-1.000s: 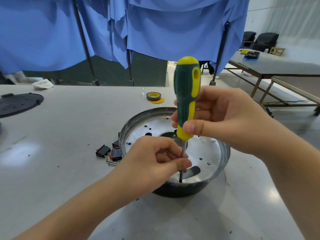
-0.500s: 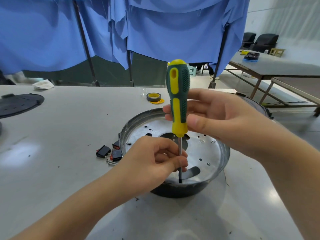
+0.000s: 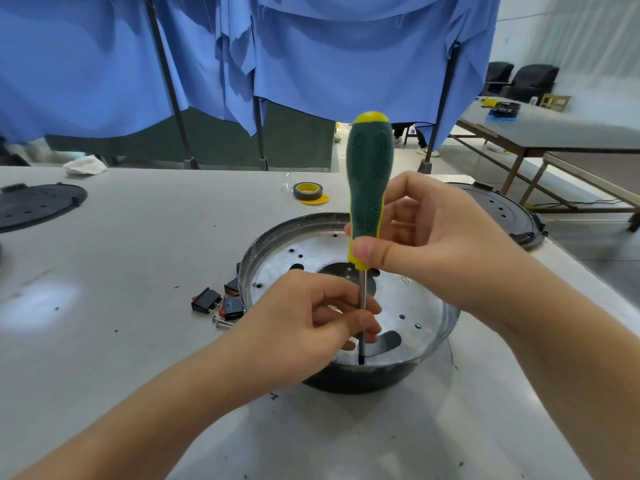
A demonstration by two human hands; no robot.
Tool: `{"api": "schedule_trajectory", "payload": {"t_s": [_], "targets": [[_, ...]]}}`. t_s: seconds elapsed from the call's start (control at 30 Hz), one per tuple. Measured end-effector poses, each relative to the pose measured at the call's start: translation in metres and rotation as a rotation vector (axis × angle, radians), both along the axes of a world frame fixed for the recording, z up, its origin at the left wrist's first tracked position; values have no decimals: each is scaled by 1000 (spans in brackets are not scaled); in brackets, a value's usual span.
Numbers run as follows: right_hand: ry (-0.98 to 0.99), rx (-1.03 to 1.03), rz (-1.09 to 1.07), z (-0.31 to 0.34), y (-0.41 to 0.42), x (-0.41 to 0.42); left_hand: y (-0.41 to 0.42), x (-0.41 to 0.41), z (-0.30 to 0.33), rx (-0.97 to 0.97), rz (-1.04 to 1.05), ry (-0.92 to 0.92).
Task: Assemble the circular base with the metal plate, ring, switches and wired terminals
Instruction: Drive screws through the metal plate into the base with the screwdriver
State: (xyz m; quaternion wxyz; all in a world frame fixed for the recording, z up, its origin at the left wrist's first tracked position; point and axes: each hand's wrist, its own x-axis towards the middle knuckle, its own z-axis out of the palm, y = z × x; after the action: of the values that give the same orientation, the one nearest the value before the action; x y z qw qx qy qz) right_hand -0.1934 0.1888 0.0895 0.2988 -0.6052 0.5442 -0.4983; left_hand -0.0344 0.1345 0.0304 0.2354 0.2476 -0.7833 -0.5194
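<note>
On the worktop [image 3: 138, 258] the right hand [image 3: 436, 244] grips an upright screwdriver [image 3: 369, 188] by its handle while the left hand [image 3: 311, 320] pinches its shaft, tip down inside the round base [image 3: 433, 344], with switches [image 3: 216, 303] just beside it.

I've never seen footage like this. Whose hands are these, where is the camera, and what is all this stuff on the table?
No machine here: these are a person's two bare hands, filmed by a camera worn on their head, looking forward and down.

The right hand holds a green and yellow screwdriver upright by the handle. The left hand pinches its metal shaft low down, steadying the tip near the front edge of a silver metal plate that sits inside a dark circular base.

On the grey table, left of the base, lie small black and red switches and a few screws. Farther back sits a roll of tape.
</note>
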Motion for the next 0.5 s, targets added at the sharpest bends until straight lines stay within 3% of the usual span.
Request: {"api": "schedule_trajectory", "payload": {"t_s": [0.1, 0.17, 0.27, 0.4, 0.5], "targets": [[127, -32, -217, -4, -1, 5, -1, 0, 0, -16, 3, -21], [152, -16, -192, -3, -1, 5, 0, 0, 0, -19, -4, -26], [106, 52, 21, 1, 0, -4, 0, 0, 0, -43, -24, -41], [-96, 136, 341, 6, 2, -18, 0, 1, 0, -35, -35, -38], [-95, 111, 406, 8, 4, -23, 1, 2, -1, -28, -49, -44]]}}
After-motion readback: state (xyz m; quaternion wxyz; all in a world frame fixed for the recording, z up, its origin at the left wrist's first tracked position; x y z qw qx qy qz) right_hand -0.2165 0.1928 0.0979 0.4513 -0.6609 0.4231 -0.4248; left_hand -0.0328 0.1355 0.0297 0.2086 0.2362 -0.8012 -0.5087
